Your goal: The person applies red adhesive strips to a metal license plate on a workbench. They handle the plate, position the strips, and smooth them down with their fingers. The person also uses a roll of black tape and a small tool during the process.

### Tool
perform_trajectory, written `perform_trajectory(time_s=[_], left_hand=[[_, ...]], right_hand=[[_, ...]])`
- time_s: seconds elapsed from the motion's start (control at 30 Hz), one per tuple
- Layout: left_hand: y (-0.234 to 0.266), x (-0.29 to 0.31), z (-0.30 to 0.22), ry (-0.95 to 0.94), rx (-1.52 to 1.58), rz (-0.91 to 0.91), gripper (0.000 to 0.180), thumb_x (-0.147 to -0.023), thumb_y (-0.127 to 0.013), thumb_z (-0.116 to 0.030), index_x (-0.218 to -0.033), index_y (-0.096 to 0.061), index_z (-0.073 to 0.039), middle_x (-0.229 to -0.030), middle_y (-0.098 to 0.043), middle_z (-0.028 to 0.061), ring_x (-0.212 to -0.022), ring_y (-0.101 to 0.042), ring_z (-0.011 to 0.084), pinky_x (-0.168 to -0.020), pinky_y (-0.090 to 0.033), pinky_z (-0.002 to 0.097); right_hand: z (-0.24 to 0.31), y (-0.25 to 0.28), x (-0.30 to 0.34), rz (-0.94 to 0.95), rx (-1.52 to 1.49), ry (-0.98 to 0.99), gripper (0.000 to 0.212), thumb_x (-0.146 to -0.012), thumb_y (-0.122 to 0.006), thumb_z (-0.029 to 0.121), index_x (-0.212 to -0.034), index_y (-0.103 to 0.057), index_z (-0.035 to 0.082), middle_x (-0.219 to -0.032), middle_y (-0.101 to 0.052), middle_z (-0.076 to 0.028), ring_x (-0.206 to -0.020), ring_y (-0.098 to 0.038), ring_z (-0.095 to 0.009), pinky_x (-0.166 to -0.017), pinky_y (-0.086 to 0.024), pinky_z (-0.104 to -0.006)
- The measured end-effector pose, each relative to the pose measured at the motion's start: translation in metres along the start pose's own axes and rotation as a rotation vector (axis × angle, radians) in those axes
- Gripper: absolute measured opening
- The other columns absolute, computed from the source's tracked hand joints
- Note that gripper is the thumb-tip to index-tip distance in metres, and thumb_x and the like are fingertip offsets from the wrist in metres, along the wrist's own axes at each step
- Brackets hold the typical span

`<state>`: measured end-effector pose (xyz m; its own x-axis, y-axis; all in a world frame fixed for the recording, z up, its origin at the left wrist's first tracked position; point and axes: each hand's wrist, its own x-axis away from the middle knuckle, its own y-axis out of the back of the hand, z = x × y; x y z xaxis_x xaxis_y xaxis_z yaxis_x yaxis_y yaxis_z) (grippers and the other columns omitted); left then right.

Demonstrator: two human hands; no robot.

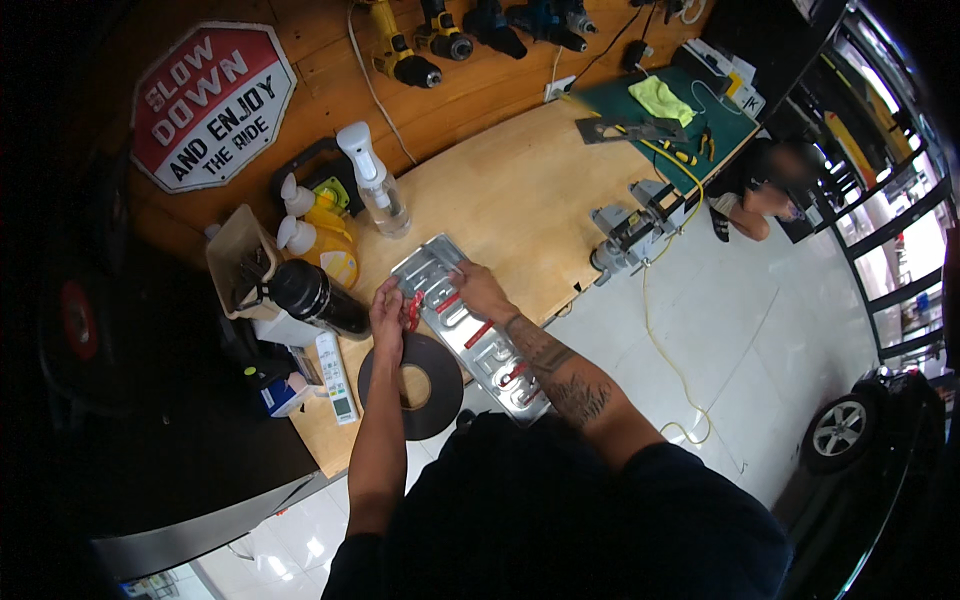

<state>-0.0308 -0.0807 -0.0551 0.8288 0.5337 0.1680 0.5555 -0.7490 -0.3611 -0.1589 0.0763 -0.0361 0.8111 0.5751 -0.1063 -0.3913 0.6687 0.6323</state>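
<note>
1. My left hand [388, 318] pinches a red strip [413, 310] just above the tape roll [410, 385]; it could stick to my fingers.
2. My right hand [482, 290] lies flat and unclenched on the plate [470, 335] at frame centre; if it lifts, the plate could slide.
3. The wooden bench [520, 200] holds spray bottles [375, 185] and a vise [630, 230]; drills [420, 50] hang top centre, with white floor on the right.

Bare worktop [520, 200] lies open at upper centre of the frame; spray bottles [340, 215] crowd the left, a vise [635, 228] blocks the right edge.
</note>
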Motion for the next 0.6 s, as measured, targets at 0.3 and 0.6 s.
perform_trajectory(time_s=[0.3, 0.6], left_hand=[[-0.001, 0.000, -0.007, -0.100, -0.103, 0.126, 0.056, -0.094, -0.059, -0.014, -0.144, -0.036, -0.010, -0.102, -0.064, 0.0092, -0.084, -0.058, 0.0138, -0.074, -0.048, 0.0267], [0.013, -0.007, -0.007, -0.268, -0.343, 0.306, 0.069, -0.089, -0.068, -0.021, -0.145, -0.033, -0.002, -0.093, -0.060, 0.0035, -0.080, -0.053, 0.0102, -0.075, -0.044, 0.0240]], right_hand=[[-0.097, 0.046, 0.005, -0.164, 0.462, -0.133, 0.029, -0.095, -0.042, 0.017, -0.106, -0.065, 0.003, -0.114, -0.058, -0.021, -0.107, -0.055, -0.036, -0.083, -0.049, -0.0494], [0.046, -0.009, -0.001, 0.109, -0.153, 0.224, 0.029, -0.077, -0.068, 0.026, -0.087, -0.067, -0.001, -0.092, -0.062, -0.024, -0.094, -0.061, -0.040, -0.080, -0.048, -0.0488]])
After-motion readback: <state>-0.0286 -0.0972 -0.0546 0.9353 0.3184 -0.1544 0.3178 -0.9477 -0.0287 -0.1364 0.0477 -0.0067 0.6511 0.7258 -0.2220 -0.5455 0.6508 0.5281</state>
